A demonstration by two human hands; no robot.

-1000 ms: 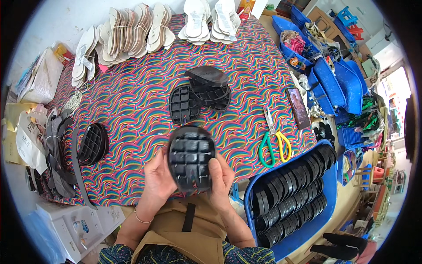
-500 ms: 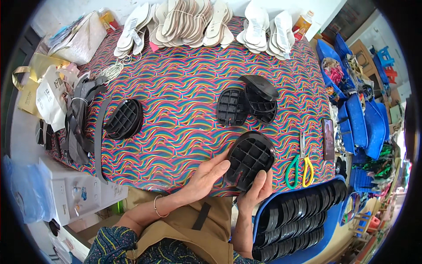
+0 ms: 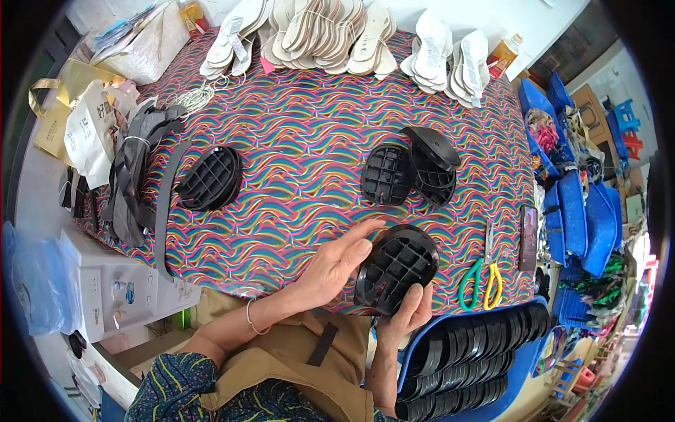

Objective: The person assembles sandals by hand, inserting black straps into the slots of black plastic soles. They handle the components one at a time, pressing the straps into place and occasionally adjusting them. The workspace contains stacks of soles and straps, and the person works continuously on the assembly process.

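A black moulded shoe heel piece [image 3: 398,266], oval with a gridded hollow face turned up, is held over the near edge of the table. My right hand [image 3: 408,311] grips it at its lower right, thumb on the rim; the other fingers are hidden underneath. My left hand [image 3: 336,266] is beside its left edge with fingers stretched out and thumb apart; whether the thumb touches the rim I cannot tell. Farther back lie more such pieces: a gridded one [image 3: 386,174] and a tilted one [image 3: 432,148] resting on another. A further stack [image 3: 211,178] sits at left.
Scissors [image 3: 485,276] with green and yellow handles and a phone [image 3: 528,238] lie at right. A blue bin [image 3: 521,387] below holds rows of black pieces. Bundled white insoles [image 3: 429,55] line the back. Dark straps [image 3: 131,176] and a grey strip [image 3: 166,218] lie at left.
The heel piece has tilted slightly in my right hand. My left fingers have straightened and lifted off its left side. The whole view has shifted a little.
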